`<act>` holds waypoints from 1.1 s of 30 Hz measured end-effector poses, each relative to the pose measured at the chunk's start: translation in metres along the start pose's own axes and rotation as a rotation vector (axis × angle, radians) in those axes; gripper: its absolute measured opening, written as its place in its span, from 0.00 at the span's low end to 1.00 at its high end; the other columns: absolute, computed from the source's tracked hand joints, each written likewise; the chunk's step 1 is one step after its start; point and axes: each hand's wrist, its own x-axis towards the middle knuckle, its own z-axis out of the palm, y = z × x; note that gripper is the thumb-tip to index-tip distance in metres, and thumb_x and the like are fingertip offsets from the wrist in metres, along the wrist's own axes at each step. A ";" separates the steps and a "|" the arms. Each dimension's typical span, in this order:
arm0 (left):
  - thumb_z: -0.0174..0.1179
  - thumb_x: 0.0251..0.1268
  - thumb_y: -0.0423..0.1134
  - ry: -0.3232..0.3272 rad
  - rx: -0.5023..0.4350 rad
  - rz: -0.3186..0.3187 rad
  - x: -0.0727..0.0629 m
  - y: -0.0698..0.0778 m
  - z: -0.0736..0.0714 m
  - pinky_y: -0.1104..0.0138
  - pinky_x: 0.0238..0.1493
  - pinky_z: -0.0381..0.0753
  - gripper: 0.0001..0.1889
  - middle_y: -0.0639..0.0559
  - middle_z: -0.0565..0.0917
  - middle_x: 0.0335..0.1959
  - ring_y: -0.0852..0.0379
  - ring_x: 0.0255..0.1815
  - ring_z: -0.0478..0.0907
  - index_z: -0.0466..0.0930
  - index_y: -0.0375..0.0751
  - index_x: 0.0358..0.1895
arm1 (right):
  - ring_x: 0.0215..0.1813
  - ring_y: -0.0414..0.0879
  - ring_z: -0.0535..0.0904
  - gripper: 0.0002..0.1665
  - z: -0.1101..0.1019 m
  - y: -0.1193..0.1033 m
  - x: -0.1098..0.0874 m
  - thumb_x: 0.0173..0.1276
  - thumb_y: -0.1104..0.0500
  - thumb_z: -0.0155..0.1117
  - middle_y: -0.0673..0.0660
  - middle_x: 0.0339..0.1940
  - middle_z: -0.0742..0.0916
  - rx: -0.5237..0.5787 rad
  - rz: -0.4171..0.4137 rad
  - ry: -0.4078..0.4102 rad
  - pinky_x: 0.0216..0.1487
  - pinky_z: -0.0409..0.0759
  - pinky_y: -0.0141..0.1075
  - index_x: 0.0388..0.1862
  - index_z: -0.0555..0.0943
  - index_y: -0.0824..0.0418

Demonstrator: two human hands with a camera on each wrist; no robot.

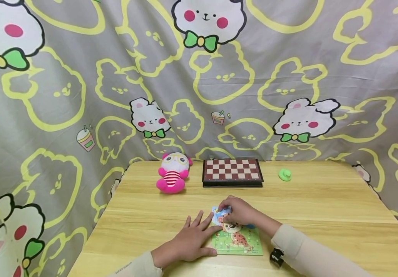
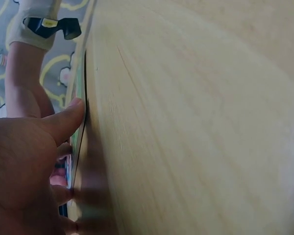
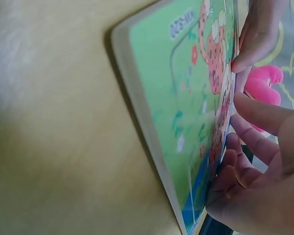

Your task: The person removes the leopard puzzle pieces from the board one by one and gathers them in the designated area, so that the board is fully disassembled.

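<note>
A jigsaw puzzle (image 1: 239, 242) with a spotted leopard cub on green and blue lies flat on the wooden table. Spread fingers of my left hand (image 1: 193, 240) rest along its left edge, the thumb near the lower left corner. Over the puzzle's upper left part, my right hand (image 1: 241, 211) bends down with thumb and forefinger at the surface. In the right wrist view, the thumb and forefinger of the right hand (image 3: 264, 161) touch the puzzle (image 3: 186, 98) a little apart, other fingers curled. Whether they pinch a piece is hidden.
Behind the puzzle stand a pink and white plush toy (image 1: 173, 175), a checkered board-game box (image 1: 232, 173) and a small green rubber duck (image 1: 284, 175). A patterned grey curtain (image 1: 185, 77) hangs at the table's back and sides. The right wrist carries a black device (image 1: 276, 257).
</note>
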 end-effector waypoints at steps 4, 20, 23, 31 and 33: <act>0.51 0.69 0.72 0.005 -0.003 0.006 0.001 -0.001 0.001 0.25 0.69 0.56 0.39 0.47 0.48 0.86 0.30 0.83 0.45 0.57 0.71 0.81 | 0.44 0.48 0.77 0.14 -0.001 -0.002 -0.001 0.63 0.64 0.76 0.54 0.45 0.82 0.023 0.004 -0.004 0.46 0.77 0.45 0.49 0.88 0.58; 0.51 0.70 0.71 0.006 -0.005 0.013 0.001 -0.003 0.003 0.25 0.69 0.55 0.38 0.46 0.48 0.86 0.30 0.83 0.44 0.56 0.72 0.81 | 0.44 0.48 0.74 0.23 -0.002 -0.008 0.004 0.57 0.63 0.82 0.54 0.44 0.80 -0.022 0.046 -0.068 0.44 0.76 0.45 0.52 0.85 0.52; 0.51 0.70 0.71 0.004 -0.004 0.013 0.001 -0.002 0.002 0.25 0.69 0.55 0.38 0.46 0.48 0.86 0.31 0.83 0.44 0.56 0.72 0.81 | 0.44 0.49 0.73 0.23 -0.001 -0.008 0.007 0.57 0.64 0.81 0.55 0.43 0.79 -0.025 0.049 -0.075 0.44 0.76 0.46 0.50 0.84 0.51; 0.52 0.70 0.70 -0.004 -0.014 0.008 0.000 0.001 -0.001 0.26 0.70 0.54 0.38 0.46 0.48 0.86 0.31 0.84 0.43 0.56 0.72 0.81 | 0.43 0.49 0.71 0.21 -0.003 -0.012 0.007 0.56 0.67 0.81 0.55 0.42 0.79 -0.028 0.047 -0.082 0.43 0.74 0.47 0.44 0.83 0.52; 0.52 0.70 0.70 -0.008 -0.010 0.006 -0.001 0.002 -0.003 0.26 0.70 0.55 0.38 0.46 0.48 0.86 0.31 0.83 0.44 0.57 0.71 0.81 | 0.44 0.49 0.72 0.21 -0.002 -0.013 0.007 0.56 0.67 0.81 0.55 0.42 0.79 -0.031 0.048 -0.079 0.44 0.74 0.47 0.45 0.84 0.52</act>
